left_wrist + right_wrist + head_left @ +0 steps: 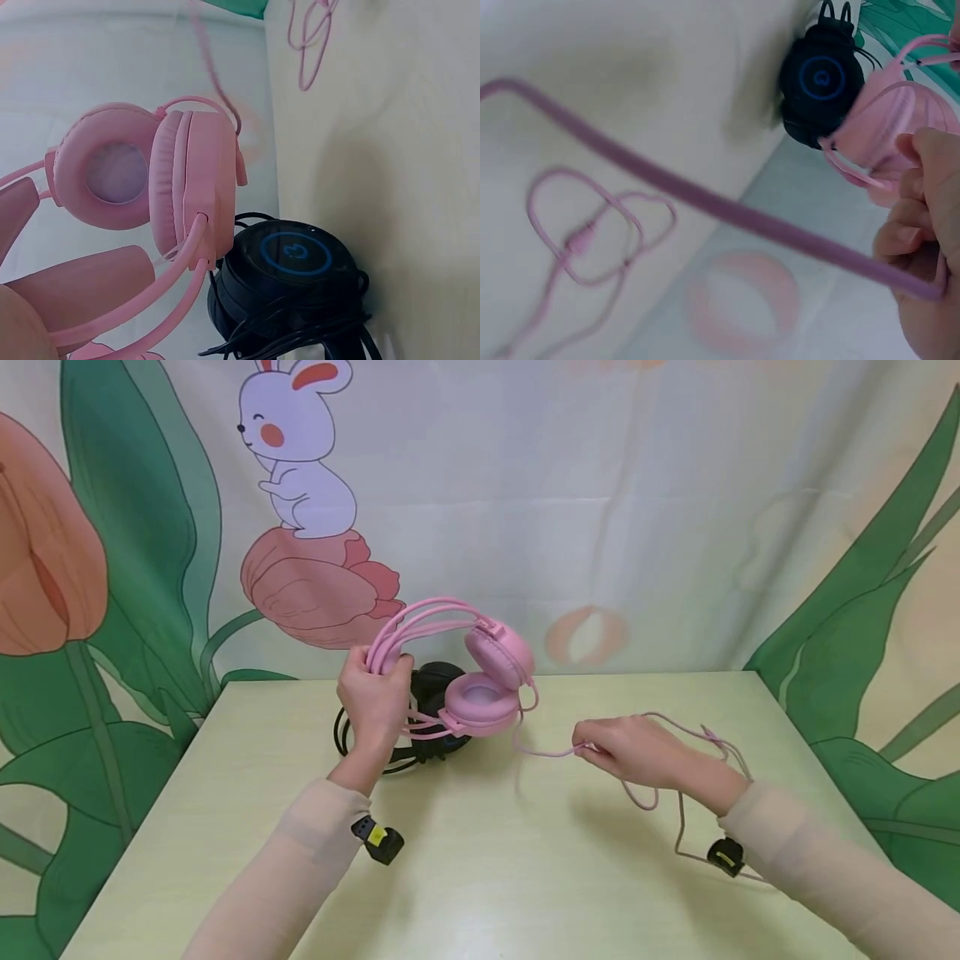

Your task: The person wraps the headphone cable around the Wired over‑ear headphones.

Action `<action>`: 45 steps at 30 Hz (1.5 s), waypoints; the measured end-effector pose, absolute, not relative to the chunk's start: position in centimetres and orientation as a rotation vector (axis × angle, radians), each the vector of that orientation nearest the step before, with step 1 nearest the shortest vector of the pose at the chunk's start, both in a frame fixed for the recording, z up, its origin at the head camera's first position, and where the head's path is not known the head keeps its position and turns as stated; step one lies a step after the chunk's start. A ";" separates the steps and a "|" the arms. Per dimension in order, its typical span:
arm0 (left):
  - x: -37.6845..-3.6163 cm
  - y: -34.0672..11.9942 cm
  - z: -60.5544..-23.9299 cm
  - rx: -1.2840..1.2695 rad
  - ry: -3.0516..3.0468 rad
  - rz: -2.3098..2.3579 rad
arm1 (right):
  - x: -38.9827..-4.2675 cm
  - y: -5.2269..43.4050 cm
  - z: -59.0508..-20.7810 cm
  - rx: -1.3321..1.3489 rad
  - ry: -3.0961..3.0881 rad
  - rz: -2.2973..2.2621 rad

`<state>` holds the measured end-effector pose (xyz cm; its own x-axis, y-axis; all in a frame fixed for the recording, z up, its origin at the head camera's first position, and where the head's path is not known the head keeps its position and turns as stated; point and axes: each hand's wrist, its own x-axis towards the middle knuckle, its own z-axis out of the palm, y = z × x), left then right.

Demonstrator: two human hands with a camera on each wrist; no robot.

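Pink headphones (495, 653) are held above the table by my left hand (375, 700), which grips them round the headband. Their two round padded ear cups point to the right. From the lower cup a thin pink cable (546, 753) runs to my right hand (628, 748), whose curled fingers hold it. In the right wrist view the cable (705, 201) crosses close to the camera and passes into the fingers. Behind the pink pair, black headphones (429, 693) lie on the table, partly hidden; the left wrist view shows a blue ring on their ear cup (296, 251).
Loops of the pink cable (585, 236) hang or lie near the table's right side, with a small pink piece along them. The pale table (480, 877) ends at the back against a printed curtain (675, 527) with a rabbit and tulips.
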<state>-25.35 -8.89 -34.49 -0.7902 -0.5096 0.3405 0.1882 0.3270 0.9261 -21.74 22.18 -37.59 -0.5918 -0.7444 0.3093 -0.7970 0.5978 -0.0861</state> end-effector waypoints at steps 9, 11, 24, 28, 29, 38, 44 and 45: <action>-25.1 -8.6 -35.1 0.242 -2.014 -1.484 | -22.3 21.6 -33.8 1.308 -2.597 0.326; -25.1 -8.6 -35.1 0.229 -2.008 -1.478 | -22.3 21.5 -33.0 1.320 -2.635 0.333; -24.6 -8.4 -35.2 0.209 -2.041 -1.501 | -23.7 20.9 -28.8 1.344 -2.222 -0.136; -24.4 -8.0 -35.3 0.206 -2.063 -1.508 | -24.2 20.3 -27.9 1.406 -2.059 -0.267; -24.3 -7.9 -35.3 0.204 -2.070 -1.508 | -24.3 20.1 -27.7 1.420 -2.028 -0.274; -23.9 -7.0 -35.8 0.185 -2.121 -1.540 | -25.8 18.7 -27.0 1.490 -1.881 -0.306; -23.8 -6.9 -36.4 0.181 -2.173 -1.579 | -26.4 17.8 -26.5 1.484 -1.886 -0.317; -23.8 -6.9 -36.4 0.178 -2.184 -1.590 | -26.4 17.7 -26.4 1.478 -1.896 -0.323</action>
